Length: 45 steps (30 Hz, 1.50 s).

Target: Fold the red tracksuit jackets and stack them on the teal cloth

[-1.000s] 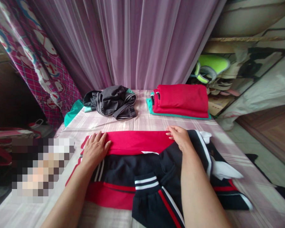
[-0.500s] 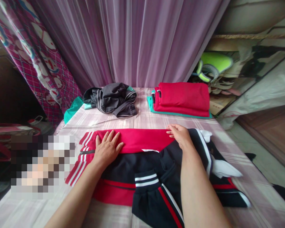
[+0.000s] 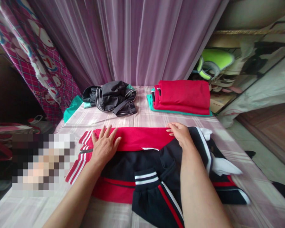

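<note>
A red and black tracksuit jacket (image 3: 133, 163) lies partly folded on the table, with white-striped red ribbing at its left end. My left hand (image 3: 103, 145) rests on the red part beside that ribbing, palm down and fingers spread. At the far edge, my right hand (image 3: 179, 133) has its fingers bent together on the red fabric where it meets the black; the fingertips seem to pinch the fold. One black sleeve (image 3: 154, 196) with a striped cuff points toward me. White pieces (image 3: 226, 167) stick out at the jacket's right end.
A crumpled dark grey garment (image 3: 111, 96) lies at the table's back left. Folded red and teal clothes (image 3: 184, 96) are stacked at the back right. Purple curtains (image 3: 133, 41) hang behind the checked tablecloth (image 3: 118, 122). A shelf with a lime-green visor (image 3: 216, 60) stands right.
My left hand has shifted slightly left over the red fabric, its fingers a bit wider apart. My right hand and the jacket stay nearly the same.
</note>
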Motion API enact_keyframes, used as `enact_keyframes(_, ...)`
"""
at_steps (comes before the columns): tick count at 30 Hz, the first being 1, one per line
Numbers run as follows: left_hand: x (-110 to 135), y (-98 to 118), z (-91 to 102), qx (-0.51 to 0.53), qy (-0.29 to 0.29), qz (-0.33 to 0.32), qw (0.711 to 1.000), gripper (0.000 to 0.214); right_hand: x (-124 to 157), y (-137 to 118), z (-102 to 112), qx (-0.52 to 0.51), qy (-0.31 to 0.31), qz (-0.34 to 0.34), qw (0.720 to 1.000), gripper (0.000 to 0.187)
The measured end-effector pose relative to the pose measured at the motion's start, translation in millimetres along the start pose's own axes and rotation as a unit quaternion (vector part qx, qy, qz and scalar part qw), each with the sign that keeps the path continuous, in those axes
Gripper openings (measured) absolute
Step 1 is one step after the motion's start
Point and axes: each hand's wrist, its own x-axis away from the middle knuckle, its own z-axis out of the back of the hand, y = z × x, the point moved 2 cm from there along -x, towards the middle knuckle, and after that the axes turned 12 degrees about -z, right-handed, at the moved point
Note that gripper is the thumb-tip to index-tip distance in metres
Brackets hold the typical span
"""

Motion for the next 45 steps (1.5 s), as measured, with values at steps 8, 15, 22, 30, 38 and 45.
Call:
enact_keyframes(8, -2, -2, -7.6, -0.001, -0.070, 0.019, 0.997, 0.053, -3, 2, 1, 0.007, -0.005, 0.001, 1.000, 0.009)
enact_keyframes(15, -2, 0, -4.3, 0.002, -0.062, 0.018, 0.998, 0.054, -4, 2, 2, 0.009, -0.002, 0.002, 1.000, 0.010)
enact_keyframes(22, -2, 0, -4.8, 0.015, -0.045, 0.021, 0.999, 0.052, -7, 4, 3, 0.016, -0.008, 0.007, 1.000, 0.013)
enact_keyframes(30, 0, -2, -10.0, 0.031, 0.000, 0.005, 1.000, 0.047, -8, 5, 2, 0.015, -0.008, 0.012, 1.000, 0.012)
enact_keyframes(38, -1, -5, -11.3, 0.096, 0.030, -0.071, 0.992, 0.039, -13, 10, 0, 0.010, 0.005, 0.022, 1.000, 0.011)
enact_keyframes(45, -2, -7, -11.1, 0.103, 0.035, -0.055, 0.993, 0.036, -8, 8, -6, 0.138, 0.058, 0.085, 0.985, 0.022)
